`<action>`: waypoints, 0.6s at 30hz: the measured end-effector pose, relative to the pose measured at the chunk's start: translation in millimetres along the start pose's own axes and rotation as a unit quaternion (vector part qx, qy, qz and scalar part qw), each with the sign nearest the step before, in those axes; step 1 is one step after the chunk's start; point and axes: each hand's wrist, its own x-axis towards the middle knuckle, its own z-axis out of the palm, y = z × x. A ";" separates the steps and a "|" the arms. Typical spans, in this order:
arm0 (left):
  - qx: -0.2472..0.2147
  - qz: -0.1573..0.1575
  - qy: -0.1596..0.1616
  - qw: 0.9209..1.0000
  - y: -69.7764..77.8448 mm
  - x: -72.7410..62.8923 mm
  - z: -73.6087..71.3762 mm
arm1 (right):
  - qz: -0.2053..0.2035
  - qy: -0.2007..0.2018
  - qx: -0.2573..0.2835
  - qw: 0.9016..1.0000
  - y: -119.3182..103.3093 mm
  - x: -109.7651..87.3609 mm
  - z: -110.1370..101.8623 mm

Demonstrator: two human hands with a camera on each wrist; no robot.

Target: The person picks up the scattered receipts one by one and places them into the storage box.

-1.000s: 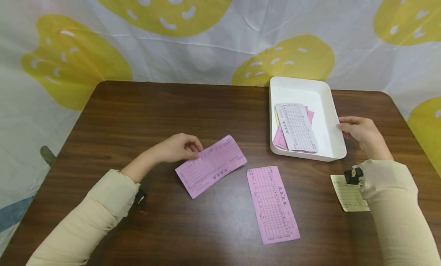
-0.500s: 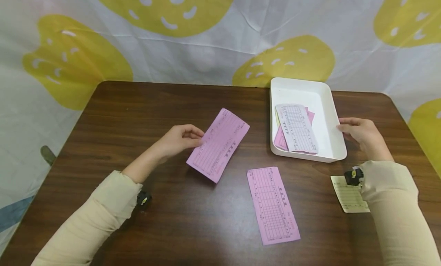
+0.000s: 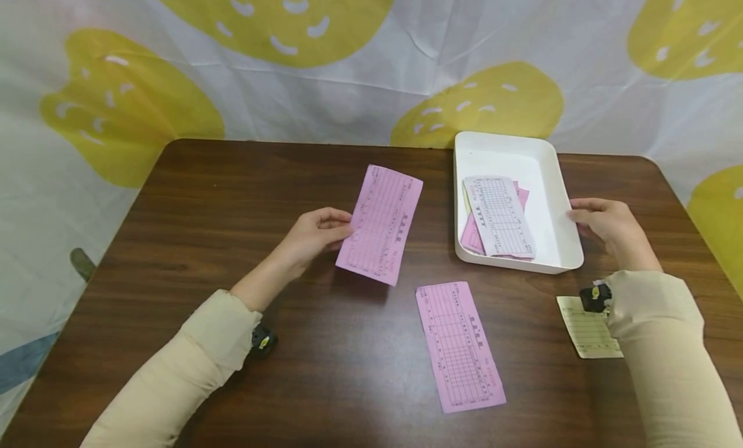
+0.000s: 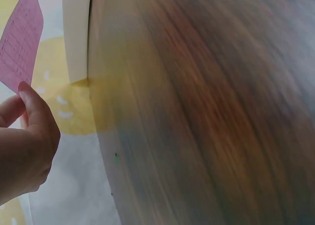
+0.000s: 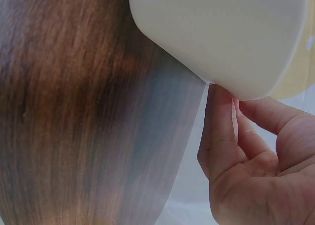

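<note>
Head view: pinching a pink slip (image 3: 380, 225) by its left edge between thumb and fingers of the left hand (image 3: 313, 238), holding it tilted above the table (image 3: 261, 177), near the left side of a tray (image 3: 542, 177). Gripping the tray's right wall with the right hand (image 3: 612, 224), resting the thumb at the rim. Seeing a white slip (image 3: 500, 216) lying in the tray on top of pink paper (image 3: 474, 236) and yellow paper (image 3: 466, 198). Seeing a second pink slip (image 3: 461, 345) lying flat on the table, on the near side of the tray, and a yellow slip (image 3: 586, 333) partly hidden by the right sleeve (image 3: 656, 312) and a wrist camera (image 3: 593, 297). Facing a patterned cloth (image 3: 325, 106) behind the table.

Left wrist view: pinching the pink slip at its lower edge, showing only part of it at the upper left.

Right wrist view: gripping the tray's edge between thumb and fingers, touching it from outside, losing some fingertips from sight behind it.
</note>
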 end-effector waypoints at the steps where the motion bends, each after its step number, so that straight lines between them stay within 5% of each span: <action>1: -0.007 -0.002 0.001 1.000 0.1 1.1 1.8 | 0.000 0.000 -0.001 1.000 0.1 0.1 -0.1; 18: -0.102 -0.031 0.016 0.994 6.8 34.7 45.8 | 0.011 -0.014 -0.025 1.000 -0.8 -4.8 -2.1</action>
